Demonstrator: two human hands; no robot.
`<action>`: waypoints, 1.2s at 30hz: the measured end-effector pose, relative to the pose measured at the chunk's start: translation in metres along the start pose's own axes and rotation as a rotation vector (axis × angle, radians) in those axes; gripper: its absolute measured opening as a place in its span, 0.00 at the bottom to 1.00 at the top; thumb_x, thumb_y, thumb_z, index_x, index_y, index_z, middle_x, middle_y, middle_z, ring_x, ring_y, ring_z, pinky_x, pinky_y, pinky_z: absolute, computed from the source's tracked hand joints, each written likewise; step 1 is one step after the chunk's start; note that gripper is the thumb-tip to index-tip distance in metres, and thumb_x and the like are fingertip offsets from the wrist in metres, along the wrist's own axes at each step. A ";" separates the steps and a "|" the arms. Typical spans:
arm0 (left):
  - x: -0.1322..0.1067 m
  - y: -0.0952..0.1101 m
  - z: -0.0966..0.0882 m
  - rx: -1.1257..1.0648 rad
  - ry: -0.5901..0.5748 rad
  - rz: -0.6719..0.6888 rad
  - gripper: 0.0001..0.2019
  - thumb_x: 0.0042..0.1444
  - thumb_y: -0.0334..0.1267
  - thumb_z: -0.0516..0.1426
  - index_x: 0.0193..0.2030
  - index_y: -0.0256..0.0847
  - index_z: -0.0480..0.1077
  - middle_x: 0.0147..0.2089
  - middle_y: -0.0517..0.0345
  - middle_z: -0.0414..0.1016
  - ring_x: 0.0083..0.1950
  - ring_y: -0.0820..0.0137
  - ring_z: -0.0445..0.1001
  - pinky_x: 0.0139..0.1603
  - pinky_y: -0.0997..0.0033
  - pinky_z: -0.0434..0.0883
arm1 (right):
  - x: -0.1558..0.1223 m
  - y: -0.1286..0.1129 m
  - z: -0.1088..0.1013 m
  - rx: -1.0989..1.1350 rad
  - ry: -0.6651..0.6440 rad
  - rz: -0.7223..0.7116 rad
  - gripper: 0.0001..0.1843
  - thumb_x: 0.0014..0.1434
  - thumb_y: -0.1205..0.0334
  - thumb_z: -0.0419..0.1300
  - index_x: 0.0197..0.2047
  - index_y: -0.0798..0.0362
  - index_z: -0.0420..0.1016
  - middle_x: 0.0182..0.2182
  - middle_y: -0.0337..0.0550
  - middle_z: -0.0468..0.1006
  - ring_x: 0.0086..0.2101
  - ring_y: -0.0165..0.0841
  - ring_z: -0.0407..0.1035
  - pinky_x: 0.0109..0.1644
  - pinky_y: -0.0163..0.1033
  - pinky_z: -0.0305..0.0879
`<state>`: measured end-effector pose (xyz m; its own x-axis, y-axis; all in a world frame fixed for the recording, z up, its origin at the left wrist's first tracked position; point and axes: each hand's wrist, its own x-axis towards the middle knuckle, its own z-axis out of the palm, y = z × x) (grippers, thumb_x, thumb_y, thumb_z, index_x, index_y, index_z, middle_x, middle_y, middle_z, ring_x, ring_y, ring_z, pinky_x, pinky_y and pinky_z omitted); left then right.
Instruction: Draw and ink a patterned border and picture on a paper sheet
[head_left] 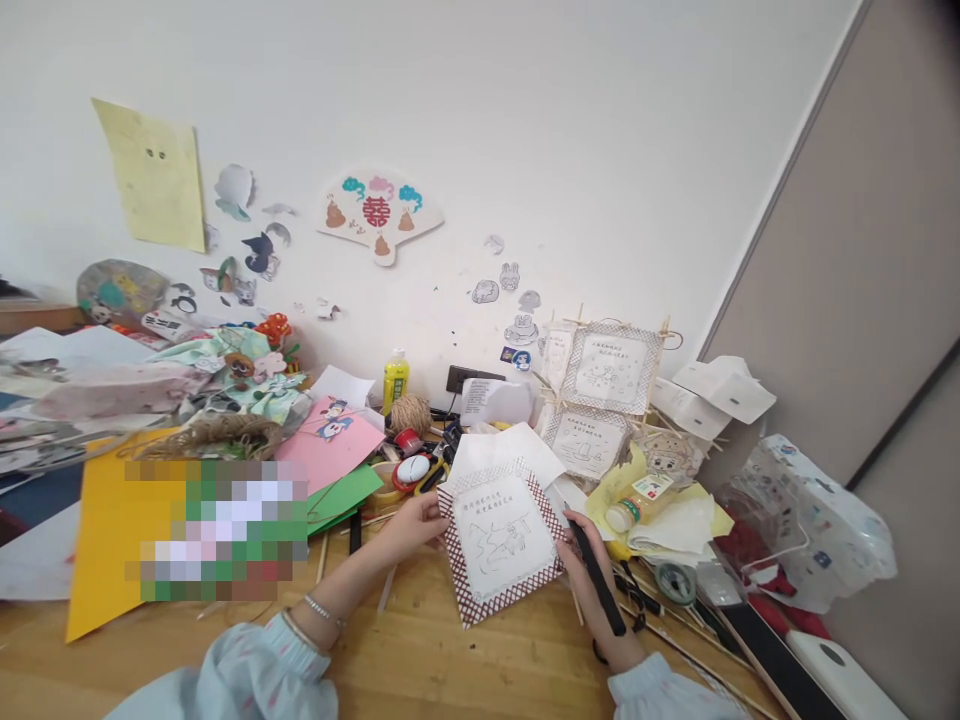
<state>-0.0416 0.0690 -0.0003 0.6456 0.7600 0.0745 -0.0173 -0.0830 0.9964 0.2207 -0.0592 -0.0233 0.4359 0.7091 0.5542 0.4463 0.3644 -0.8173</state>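
Card point(499, 545) with a red latticed border and a line drawing stands tilted between both hands at the lower centre of the frame. On its left edge, the left hand point(417, 524) has its fingers closed in a pinch. The right hand point(587, 585) meets the right edge, its fingers curled round a black tool point(613, 612) that slants down across the hand towards the wrist. I cannot tell whether the card's lowest corner touches the tabletop point(397, 655).

Behind the card lie white sheets point(506, 455), with a ball of twine point(409, 412) and a yellow bottle point(396, 380) to their upper left. Right of centre, two framed drawings point(609, 368) stand on a stick rack, one above the other. Below them, a glue bottle point(636, 503) lies on yellow paper point(616, 478), near a tape roll point(676, 583). An orange sheet point(105, 535) fills the lower left.
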 end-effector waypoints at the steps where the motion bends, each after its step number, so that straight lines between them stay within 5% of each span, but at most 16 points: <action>1: -0.001 0.001 0.000 -0.010 -0.001 -0.006 0.22 0.39 0.44 0.65 0.41 0.37 0.69 0.38 0.53 0.77 0.34 0.65 0.75 0.30 0.70 0.71 | 0.001 0.000 -0.001 -0.002 0.007 0.011 0.23 0.52 0.54 0.60 0.51 0.51 0.70 0.43 0.47 0.75 0.42 0.42 0.70 0.46 0.46 0.67; 5: -0.002 0.005 -0.001 -0.038 -0.006 -0.033 0.22 0.37 0.40 0.66 0.41 0.38 0.67 0.37 0.54 0.77 0.36 0.65 0.76 0.32 0.71 0.71 | 0.004 -0.002 -0.003 -0.030 0.064 0.037 0.21 0.52 0.58 0.59 0.51 0.51 0.68 0.45 0.48 0.74 0.44 0.42 0.69 0.49 0.47 0.66; 15: -0.006 0.003 0.004 -0.040 -0.098 -0.035 0.23 0.40 0.42 0.63 0.43 0.40 0.64 0.31 0.57 0.77 0.28 0.67 0.76 0.30 0.68 0.72 | 0.033 0.004 -0.019 -0.127 0.066 -0.166 0.19 0.50 0.63 0.57 0.47 0.48 0.69 0.43 0.48 0.75 0.43 0.46 0.70 0.49 0.53 0.67; 19: 0.004 -0.005 0.003 0.057 -0.025 0.009 0.19 0.43 0.43 0.60 0.41 0.38 0.65 0.34 0.54 0.76 0.32 0.65 0.76 0.31 0.67 0.72 | 0.059 -0.007 -0.017 -0.139 -0.077 -0.244 0.17 0.47 0.66 0.55 0.42 0.50 0.73 0.37 0.45 0.77 0.37 0.44 0.72 0.45 0.51 0.68; 23: 0.016 -0.005 0.007 0.227 0.104 0.101 0.19 0.46 0.40 0.59 0.45 0.35 0.67 0.49 0.45 0.73 0.44 0.63 0.73 0.43 0.65 0.70 | 0.076 -0.011 -0.006 -0.132 -0.164 -0.277 0.16 0.46 0.67 0.54 0.39 0.51 0.75 0.31 0.41 0.76 0.34 0.39 0.72 0.44 0.48 0.67; 30: 0.014 -0.005 0.032 0.471 -0.006 0.223 0.20 0.45 0.29 0.58 0.49 0.39 0.72 0.44 0.54 0.76 0.45 0.62 0.72 0.47 0.65 0.67 | 0.057 -0.017 0.003 -0.135 0.026 -0.255 0.16 0.56 0.61 0.55 0.48 0.54 0.70 0.39 0.47 0.76 0.41 0.40 0.70 0.49 0.50 0.64; 34: 0.011 -0.011 0.036 0.539 0.043 0.214 0.21 0.47 0.28 0.55 0.50 0.37 0.70 0.40 0.54 0.76 0.38 0.64 0.70 0.42 0.66 0.67 | 0.040 -0.038 0.001 -0.167 0.099 -0.265 0.17 0.62 0.56 0.50 0.51 0.54 0.69 0.45 0.50 0.74 0.48 0.41 0.66 0.56 0.52 0.58; 36: 0.012 -0.014 0.035 0.554 0.051 0.212 0.17 0.47 0.29 0.56 0.47 0.37 0.71 0.37 0.56 0.75 0.37 0.65 0.69 0.41 0.68 0.66 | 0.031 -0.048 0.005 -0.133 -0.020 -0.242 0.17 0.62 0.54 0.50 0.49 0.52 0.71 0.45 0.49 0.74 0.47 0.41 0.67 0.54 0.50 0.61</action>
<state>-0.0063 0.0568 -0.0149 0.6340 0.7188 0.2852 0.2680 -0.5502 0.7909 0.2086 -0.0519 0.0321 0.2891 0.6239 0.7261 0.6349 0.4427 -0.6332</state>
